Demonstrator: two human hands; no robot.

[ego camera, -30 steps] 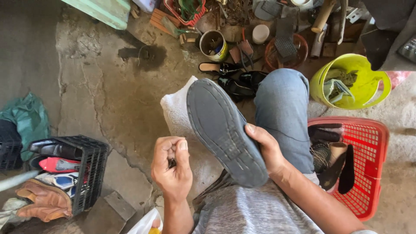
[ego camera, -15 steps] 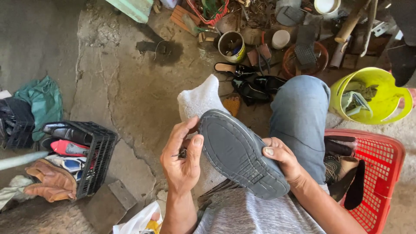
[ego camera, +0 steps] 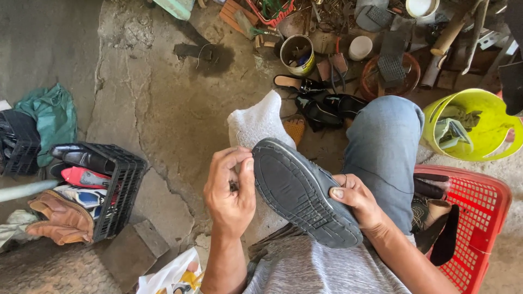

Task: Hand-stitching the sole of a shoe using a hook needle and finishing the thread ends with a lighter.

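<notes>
While one dark shoe [ego camera: 305,190] lies sole-up, left hand [ego camera: 231,190] and right hand [ego camera: 354,198] clasp it.

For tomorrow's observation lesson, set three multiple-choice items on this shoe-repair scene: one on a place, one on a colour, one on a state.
1. Where is the red basket?
A. At the person's right
B. At the person's left
C. On the lap

2. What colour is the bucket beyond the basket?
A. Blue
B. Yellow-green
C. White

3. How does the shoe lie in the hands?
A. Sole towards the camera
B. Sole towards the floor
C. Inside the black crate

Answers: 1 A, it stands beside the right hand. 2 B, its wall is bright yellow-green. 3 A, the dark tread faces up between the right hand and the left hand.
</notes>
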